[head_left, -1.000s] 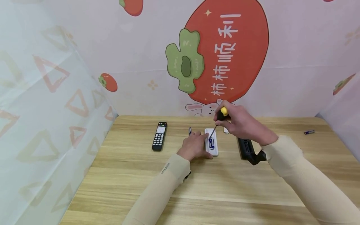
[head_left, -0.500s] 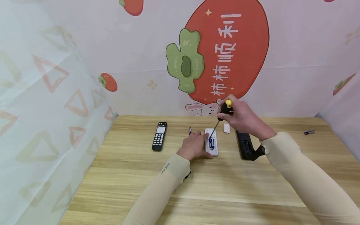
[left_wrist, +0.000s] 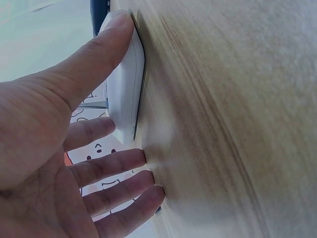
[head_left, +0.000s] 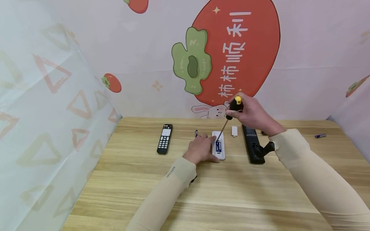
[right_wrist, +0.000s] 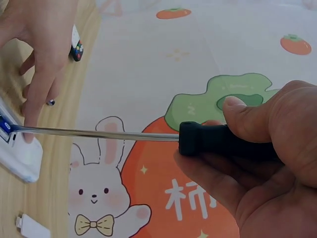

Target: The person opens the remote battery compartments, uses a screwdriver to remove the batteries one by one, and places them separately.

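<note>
My left hand (head_left: 200,148) holds a white remote control (head_left: 222,155) between thumb and index finger, flat on the table; the other fingers spread beside it. Its battery compartment faces up, with blue batteries (head_left: 218,146) inside. My right hand (head_left: 254,112) grips the dark handle of a screwdriver (right_wrist: 213,140), which has a yellow end. The screwdriver slants down to the left, and its tip meets the upper end of the batteries. In the left wrist view the thumb (left_wrist: 101,49) presses the remote's near end.
On the wooden table (head_left: 138,179) lie a black remote (head_left: 164,139) at left, a white battery cover (head_left: 234,131), and a longer black remote (head_left: 254,150) at right. One loose battery (head_left: 320,136) lies far right; another (head_left: 196,133) is behind my left hand. A patterned wall stands behind.
My right hand has moved up and slightly right, lifting the screwdriver handle while the tip stays at the batteries. My left hand and the white remote keep their place. The head view shifts slightly.
</note>
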Tool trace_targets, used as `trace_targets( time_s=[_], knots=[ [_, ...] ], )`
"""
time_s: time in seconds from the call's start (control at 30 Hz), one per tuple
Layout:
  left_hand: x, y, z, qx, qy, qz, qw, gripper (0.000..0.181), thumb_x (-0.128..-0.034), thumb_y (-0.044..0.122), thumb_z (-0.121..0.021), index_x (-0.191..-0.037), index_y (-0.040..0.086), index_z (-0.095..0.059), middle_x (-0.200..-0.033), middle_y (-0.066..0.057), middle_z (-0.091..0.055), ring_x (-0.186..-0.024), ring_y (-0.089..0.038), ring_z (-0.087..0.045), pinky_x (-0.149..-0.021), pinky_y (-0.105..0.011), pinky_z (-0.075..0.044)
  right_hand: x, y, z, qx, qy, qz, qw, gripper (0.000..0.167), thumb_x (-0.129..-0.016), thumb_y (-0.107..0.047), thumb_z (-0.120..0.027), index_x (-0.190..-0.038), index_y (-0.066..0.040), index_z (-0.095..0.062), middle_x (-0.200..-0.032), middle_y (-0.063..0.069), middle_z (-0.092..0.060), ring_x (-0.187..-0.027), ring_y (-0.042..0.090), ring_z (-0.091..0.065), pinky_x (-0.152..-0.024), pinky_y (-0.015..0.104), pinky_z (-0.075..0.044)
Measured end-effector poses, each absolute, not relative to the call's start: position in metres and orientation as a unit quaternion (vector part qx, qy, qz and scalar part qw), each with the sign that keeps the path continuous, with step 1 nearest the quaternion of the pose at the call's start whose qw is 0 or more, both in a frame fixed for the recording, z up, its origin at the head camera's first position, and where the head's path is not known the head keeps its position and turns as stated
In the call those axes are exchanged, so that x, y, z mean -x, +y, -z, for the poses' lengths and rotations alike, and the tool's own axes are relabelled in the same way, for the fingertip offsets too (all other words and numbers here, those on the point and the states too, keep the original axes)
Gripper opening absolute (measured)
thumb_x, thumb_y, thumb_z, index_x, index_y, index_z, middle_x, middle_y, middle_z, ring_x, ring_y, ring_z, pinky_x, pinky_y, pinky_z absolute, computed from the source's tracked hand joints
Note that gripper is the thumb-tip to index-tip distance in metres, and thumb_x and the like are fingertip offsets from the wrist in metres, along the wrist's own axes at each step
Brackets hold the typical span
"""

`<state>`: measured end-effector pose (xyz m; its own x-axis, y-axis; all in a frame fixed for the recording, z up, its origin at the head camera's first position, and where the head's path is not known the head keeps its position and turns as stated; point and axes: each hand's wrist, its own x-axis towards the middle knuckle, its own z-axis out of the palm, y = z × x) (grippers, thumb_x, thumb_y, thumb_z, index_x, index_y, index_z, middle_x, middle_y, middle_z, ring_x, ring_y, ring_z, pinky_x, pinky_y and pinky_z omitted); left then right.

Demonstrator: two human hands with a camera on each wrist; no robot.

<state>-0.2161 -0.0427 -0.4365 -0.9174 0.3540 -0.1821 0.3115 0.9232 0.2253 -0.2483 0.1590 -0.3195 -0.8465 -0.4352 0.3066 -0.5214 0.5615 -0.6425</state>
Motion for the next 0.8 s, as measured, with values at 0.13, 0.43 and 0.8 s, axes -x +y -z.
trace_targets(
  time_s=[0.13, 0.43, 0.8],
  knots=[
    [0.216, -0.043, 0.435, -0.173, 0.974, -0.097, 0.109, 0.099, -0.0696, 0.059, -0.087, -0.154, 0.025, -0.048, -0.131, -0.005, -0.058, -0.114, -0.024, -0.052, -0.087, -0.044, -0.052, 0.252, 0.161, 0.318, -0.27, -0.881, -0.383, 0.057, 0.03, -0.094, -0.006, -0.072, -0.116, 0.001, -0.053, -0.108, 0.016, -0.066, -0.094, 0.029, -0.068, -0.086, 0.047, -0.057],
    [0.216, -0.043, 0.435, -0.168, 0.975, -0.094, 0.107, 0.099, -0.0693, 0.061, -0.087, -0.154, 0.026, -0.047, -0.133, -0.004, -0.057, -0.117, -0.024, -0.052, -0.088, -0.045, -0.052, 0.255, 0.17, 0.314, -0.209, -0.895, -0.393, 0.022, 0.032, -0.097, -0.019, -0.071, -0.114, 0.001, -0.053, -0.102, 0.016, -0.059, -0.085, 0.028, -0.061, -0.068, 0.027, -0.05],
    [0.215, -0.041, 0.435, -0.158, 0.975, -0.107, 0.112, 0.098, -0.0693, 0.059, -0.088, -0.153, 0.026, -0.048, -0.136, -0.005, -0.056, -0.12, -0.025, -0.051, -0.092, -0.046, -0.05, 0.249, 0.183, 0.317, -0.191, -0.897, -0.395, 0.056, 0.037, -0.096, -0.021, -0.073, -0.118, 0.002, -0.054, -0.106, 0.018, -0.059, -0.084, 0.027, -0.06, -0.064, 0.019, -0.048]
  ],
)
